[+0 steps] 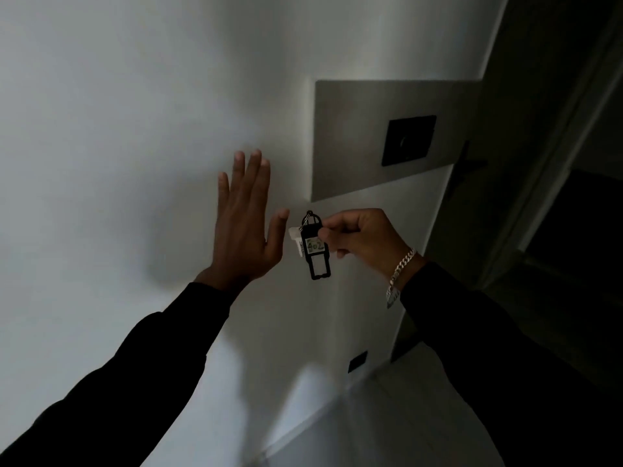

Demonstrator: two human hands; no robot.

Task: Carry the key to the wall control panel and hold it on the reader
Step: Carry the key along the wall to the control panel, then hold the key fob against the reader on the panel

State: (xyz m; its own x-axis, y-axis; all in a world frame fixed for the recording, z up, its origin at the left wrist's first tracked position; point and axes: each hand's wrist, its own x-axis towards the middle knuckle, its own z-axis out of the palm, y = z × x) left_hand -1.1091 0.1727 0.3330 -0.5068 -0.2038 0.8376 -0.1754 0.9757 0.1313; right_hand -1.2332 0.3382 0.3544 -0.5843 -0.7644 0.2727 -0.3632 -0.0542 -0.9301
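Note:
My right hand (362, 235) pinches a black key tag (316, 249) with a label reading 402 and a white fob behind it; the tag hangs down in front of the white wall. A grey metal control panel (354, 136) is set in the wall above and to the right, with a dark square reader (408, 140) on it. The key hangs well below the reader and to its left, apart from the panel. My left hand (244, 224) is raised flat with fingers spread, just left of the key, close to the wall.
A dark doorway with its frame (553, 136) stands to the right of the panel. A small dark socket (358, 361) sits low on the wall near the pale floor (387, 416). The room is dim.

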